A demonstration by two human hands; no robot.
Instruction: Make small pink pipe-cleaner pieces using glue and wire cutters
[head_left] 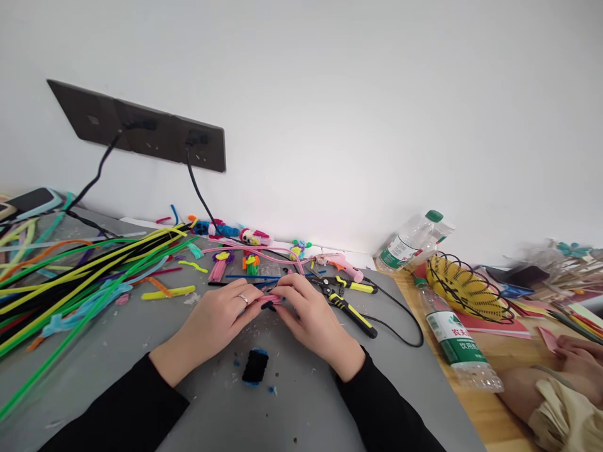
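My left hand [225, 317] and my right hand [308, 312] meet over the grey mat, fingers closed together on a small pink and black pipe-cleaner piece [269, 302]. Fingers cover much of it, so its full shape is hidden. A ring shows on the left hand. Below the hands on the mat lies a black fuzzy block [255, 366] with blue edges. Yellow-and-black pliers [351, 312] rest just beyond my right hand. Farther back is a pink glue gun [346, 263], with small pipe-cleaner figures [219, 263] to its left.
A large bundle of pipe cleaners [94, 276] covers the mat's left side. Black cords run to the wall sockets [141, 129]. At right are water bottles [455, 339], a yellow wire-edged basket [464, 289], and another person's hand [577, 361] holding pink paper.
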